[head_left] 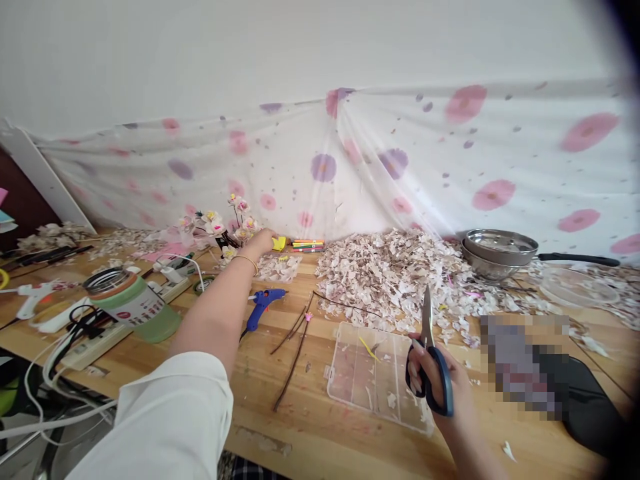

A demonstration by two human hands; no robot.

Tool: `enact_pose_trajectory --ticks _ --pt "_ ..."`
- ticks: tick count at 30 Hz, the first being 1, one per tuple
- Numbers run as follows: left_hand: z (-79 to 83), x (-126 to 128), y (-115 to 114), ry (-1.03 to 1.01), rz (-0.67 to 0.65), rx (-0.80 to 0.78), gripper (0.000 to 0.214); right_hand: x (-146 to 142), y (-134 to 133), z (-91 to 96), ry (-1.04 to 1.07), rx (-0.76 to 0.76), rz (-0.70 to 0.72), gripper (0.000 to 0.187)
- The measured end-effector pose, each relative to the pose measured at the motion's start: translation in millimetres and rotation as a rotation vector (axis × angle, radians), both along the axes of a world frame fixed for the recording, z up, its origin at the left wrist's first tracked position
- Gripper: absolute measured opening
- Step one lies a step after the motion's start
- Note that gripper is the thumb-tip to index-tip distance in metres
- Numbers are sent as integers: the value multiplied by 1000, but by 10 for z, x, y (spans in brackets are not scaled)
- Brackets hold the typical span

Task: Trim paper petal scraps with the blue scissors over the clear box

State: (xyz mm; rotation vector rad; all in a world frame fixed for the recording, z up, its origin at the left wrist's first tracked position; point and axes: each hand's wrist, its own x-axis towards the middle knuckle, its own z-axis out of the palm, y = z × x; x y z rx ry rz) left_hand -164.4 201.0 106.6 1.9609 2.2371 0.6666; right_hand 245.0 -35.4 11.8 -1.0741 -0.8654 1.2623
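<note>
My right hand [436, 373] grips a pair of scissors [427, 317] by its dark blue handles, the blades together and pointing up. Under it lies a clear plastic compartment box [345, 380] with a thin yellow strip [369, 348] and pale scraps in it. Far forward, my left hand [263, 244] has its fingers closed at a small yellow piece [279, 244], which looks like folded paper or foam. Colored sticks [307, 246] lie just right of it. Thin brown twigs [293, 360], one with a pink bloom [309, 317], rest on the table between my arms.
A big heap of whitish petals [390, 273] spreads along the back. Stacked metal bowls [500, 250] stand at right. A blue glue gun [263, 307], a green jar [135, 307], cables, a power strip [95, 347] and artificial flowers [240, 220] are at left.
</note>
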Motion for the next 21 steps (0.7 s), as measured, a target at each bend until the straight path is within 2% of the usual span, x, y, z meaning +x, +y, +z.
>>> enact_pose_trajectory --ticks 4,6,8,11,13,15,18,21 --pt "291 224 30 91 -106 -31 30 -11 1 -7 24 32 -11 48" --pt "404 518 19 117 -210 -22 26 -16 4 4 56 45 -24 46" --pt "425 934 -69 130 -360 -34 19 -18 9 17 87 57 -34 45" --pt "237 1647 -396 149 -680 -162 26 -15 14 35 110 58 -47 43" --pt "5 2053 -695 174 -872 -267 31 -13 17 46 111 59 -55 43" --pt "-240 2332 -974 209 -998 -344 32 -13 21 54 115 64 -58 43" --pt "-511 2500 -1247 257 -1062 -397 19 -16 23 65 122 68 -57 44" --pt "-631 2491 -1349 287 -1045 -392 17 -26 19 77 128 69 -45 44"
